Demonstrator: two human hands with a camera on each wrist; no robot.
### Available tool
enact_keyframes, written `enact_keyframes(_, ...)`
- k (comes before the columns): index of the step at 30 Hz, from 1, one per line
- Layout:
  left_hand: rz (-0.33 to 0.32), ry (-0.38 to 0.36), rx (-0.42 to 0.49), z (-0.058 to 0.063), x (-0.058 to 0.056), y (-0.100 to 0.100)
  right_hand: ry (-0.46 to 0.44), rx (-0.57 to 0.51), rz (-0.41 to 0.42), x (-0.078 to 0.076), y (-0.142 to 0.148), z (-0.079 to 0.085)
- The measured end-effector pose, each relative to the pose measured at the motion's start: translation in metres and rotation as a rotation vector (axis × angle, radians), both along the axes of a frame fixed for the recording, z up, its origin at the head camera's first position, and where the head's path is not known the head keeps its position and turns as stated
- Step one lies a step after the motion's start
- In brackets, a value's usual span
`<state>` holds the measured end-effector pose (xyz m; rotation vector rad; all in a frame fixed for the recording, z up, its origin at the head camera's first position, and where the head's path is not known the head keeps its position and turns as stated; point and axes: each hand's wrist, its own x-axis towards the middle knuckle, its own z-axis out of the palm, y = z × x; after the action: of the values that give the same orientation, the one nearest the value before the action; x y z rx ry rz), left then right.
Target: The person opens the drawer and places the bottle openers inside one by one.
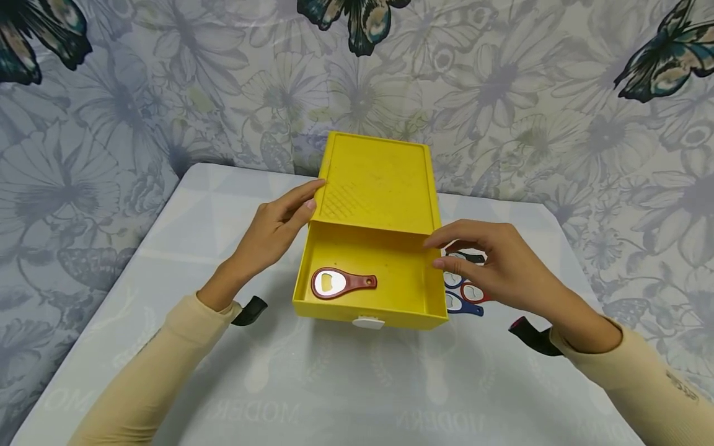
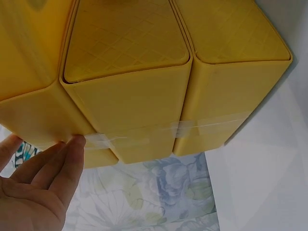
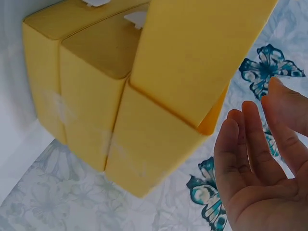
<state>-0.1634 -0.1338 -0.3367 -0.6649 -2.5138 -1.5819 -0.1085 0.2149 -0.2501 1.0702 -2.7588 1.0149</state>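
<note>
A yellow drawer unit (image 1: 385,179) stands on the table with its top drawer (image 1: 401,272) pulled out toward me. Inside that drawer, toward the left, lies a dark red bottle opener (image 1: 351,283) with a white inset. My left hand (image 1: 270,232) rests its fingertips against the unit's left side; the left wrist view shows the fingers (image 2: 72,159) fairly straight on the yellow wall. At the drawer's right rim is my right hand (image 1: 491,260), with nothing between thumb and fingers. In the right wrist view its fingers (image 3: 228,149) are loosely bent beside the pulled-out drawer.
Several more openers, among them a blue one (image 1: 465,305) and a red one (image 1: 473,293), lie on the table (image 1: 251,384) right of the drawer, partly behind my right hand. Two lower drawers (image 3: 96,57) are closed. A flowered wall (image 1: 502,124) stands behind the table.
</note>
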Motion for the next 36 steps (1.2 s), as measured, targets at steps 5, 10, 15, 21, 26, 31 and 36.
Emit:
enact_keyframes(5, 0.003, -0.002, 0.002, 0.001, 0.0, 0.001, 0.013, 0.021, -0.049, -0.001, 0.01, -0.002)
enact_keyframes(10, 0.002, -0.002, 0.007, 0.002, 0.0, 0.002, 0.04, 0.017, -0.097, -0.001, 0.022, -0.005)
enact_keyframes(15, 0.004, 0.0, 0.008, 0.002, 0.0, 0.001, 0.043, 0.003, -0.142, -0.004, 0.032, -0.01)
enact_keyframes(21, 0.003, 0.001, 0.016, 0.002, 0.0, 0.001, -0.006, -0.008, -0.18, -0.01, 0.042, -0.022)
enact_keyframes(26, 0.003, -0.005, 0.019, 0.002, 0.0, 0.001, -0.02, 0.016, -0.215, -0.019, 0.049, -0.032)
enact_keyframes(31, 0.002, -0.006, 0.023, 0.001, 0.001, 0.001, -0.041, 0.054, -0.239, -0.03, 0.059, -0.04)
enact_keyframes(36, 0.001, -0.004, 0.027, -0.001, 0.001, 0.001, -0.065, 0.109, -0.283, -0.043, 0.073, -0.052)
